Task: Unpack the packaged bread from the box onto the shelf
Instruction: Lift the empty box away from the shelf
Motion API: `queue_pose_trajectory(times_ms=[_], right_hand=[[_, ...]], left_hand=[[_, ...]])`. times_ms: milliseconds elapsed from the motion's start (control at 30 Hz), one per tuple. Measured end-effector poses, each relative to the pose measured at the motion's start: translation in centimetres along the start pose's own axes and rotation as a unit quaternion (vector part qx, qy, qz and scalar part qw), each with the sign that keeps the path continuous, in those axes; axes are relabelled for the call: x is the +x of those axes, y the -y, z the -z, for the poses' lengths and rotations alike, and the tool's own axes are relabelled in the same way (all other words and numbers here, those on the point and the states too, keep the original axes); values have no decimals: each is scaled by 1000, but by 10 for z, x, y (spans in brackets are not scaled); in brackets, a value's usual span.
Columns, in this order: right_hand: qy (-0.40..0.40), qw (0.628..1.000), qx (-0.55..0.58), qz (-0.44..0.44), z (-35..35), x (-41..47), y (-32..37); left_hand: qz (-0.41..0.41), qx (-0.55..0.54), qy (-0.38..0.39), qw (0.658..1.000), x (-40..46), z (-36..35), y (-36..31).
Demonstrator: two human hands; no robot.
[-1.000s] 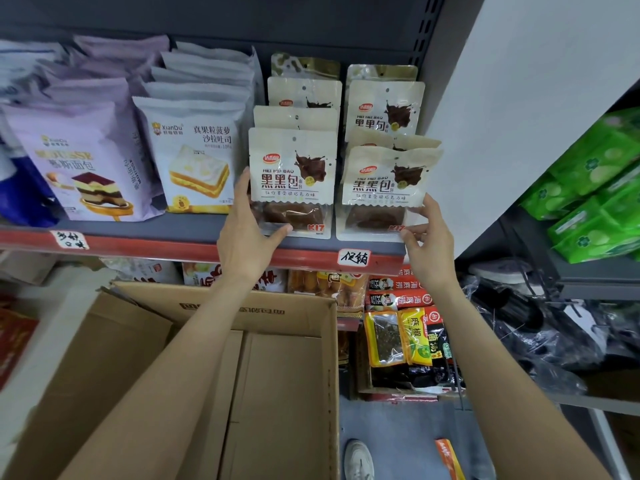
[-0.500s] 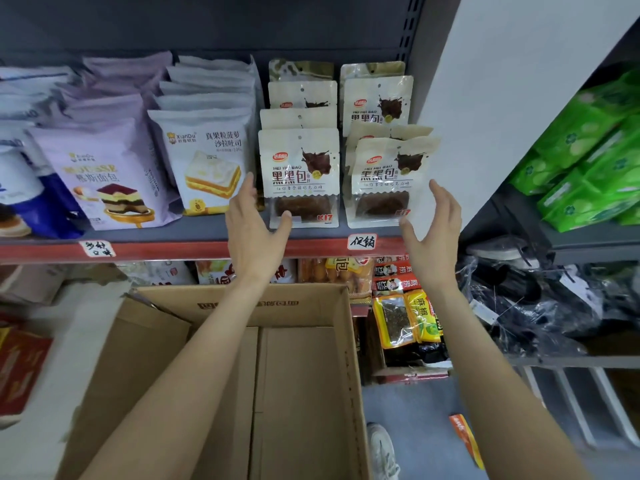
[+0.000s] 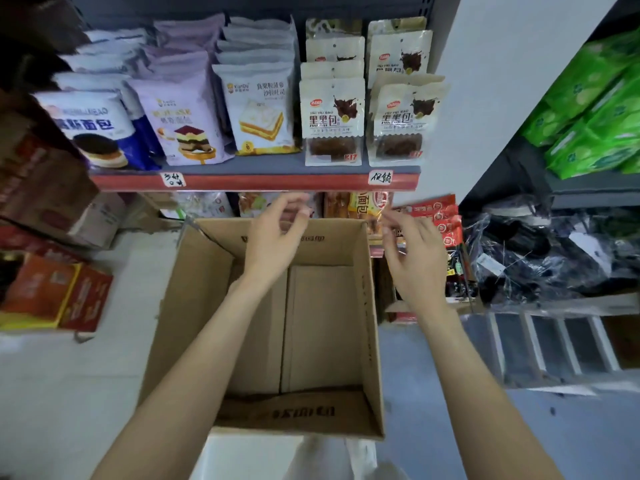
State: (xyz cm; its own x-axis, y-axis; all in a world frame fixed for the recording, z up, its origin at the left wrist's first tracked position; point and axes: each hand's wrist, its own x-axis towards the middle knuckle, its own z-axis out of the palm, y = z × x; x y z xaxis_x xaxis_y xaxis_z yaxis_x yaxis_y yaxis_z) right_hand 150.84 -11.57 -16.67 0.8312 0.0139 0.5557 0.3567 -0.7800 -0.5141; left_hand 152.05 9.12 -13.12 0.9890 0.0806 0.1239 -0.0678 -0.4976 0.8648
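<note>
From the head view, the cardboard box point(image 3: 301, 327) looked empty, only its bare bottom flaps showing. Bread packets point(image 3: 331, 123) stood upright in two rows at the right end of the shelf point(image 3: 256, 183), beside other bagged cakes point(image 3: 258, 109). The left hand point(image 3: 275, 237) and right hand point(image 3: 414, 258) hovered over the box's far rim, each grip loosely spread and holding nothing. Judging by this, the unpacking seemed essentially finished; perhaps only the box remained to clear.

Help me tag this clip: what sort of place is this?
Most likely a small grocery shop. A shelf holds rows of packaged bread, handwritten tags sit on its red edge, and an open cardboard box stands below it.
</note>
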Motion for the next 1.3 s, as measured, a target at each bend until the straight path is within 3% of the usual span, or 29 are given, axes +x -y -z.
queue_pose_trajectory(times_ms=[67,200,267,367,467,567,633,700,800,967,1100,1300], right_hand=[[45,999,12,-15,5,-30,2],[212,972,17,-103,9,-96,-13],[281,945,40,-163,8,-130,-24],[358,887,75,-284,3,-175,-38],[380,823,147,-395,-5,-197,-41],[384,789,202,-435,-19,-193,-36],[394,776,221,-440,-32,-185,-32],[411,779,210,-424,-44,-180,-28],[437,791,167,-396,-49,-179,-33],[446,783,209,-381,-34,-193,-11],[439,780,258,-365,-31,-214,37],[476,737,301,-373,-56,-237,135]], left_hand=[[38,44,47,997,-29,3,12],[149,78,84,982,-95,5,43],[222,54,50,972,-135,4,58],[331,3,-92,939,-200,0,81],[423,-66,-243,871,-255,-4,91],[520,-125,-339,774,-290,-10,104],[584,-235,-326,705,-303,-20,113],[613,-323,-250,676,-305,-39,117],[611,-362,-189,679,-295,-72,118],[581,-314,-242,710,-296,-81,124],[553,-279,-288,730,-322,-37,128],[532,-245,-375,719,-378,63,148]])
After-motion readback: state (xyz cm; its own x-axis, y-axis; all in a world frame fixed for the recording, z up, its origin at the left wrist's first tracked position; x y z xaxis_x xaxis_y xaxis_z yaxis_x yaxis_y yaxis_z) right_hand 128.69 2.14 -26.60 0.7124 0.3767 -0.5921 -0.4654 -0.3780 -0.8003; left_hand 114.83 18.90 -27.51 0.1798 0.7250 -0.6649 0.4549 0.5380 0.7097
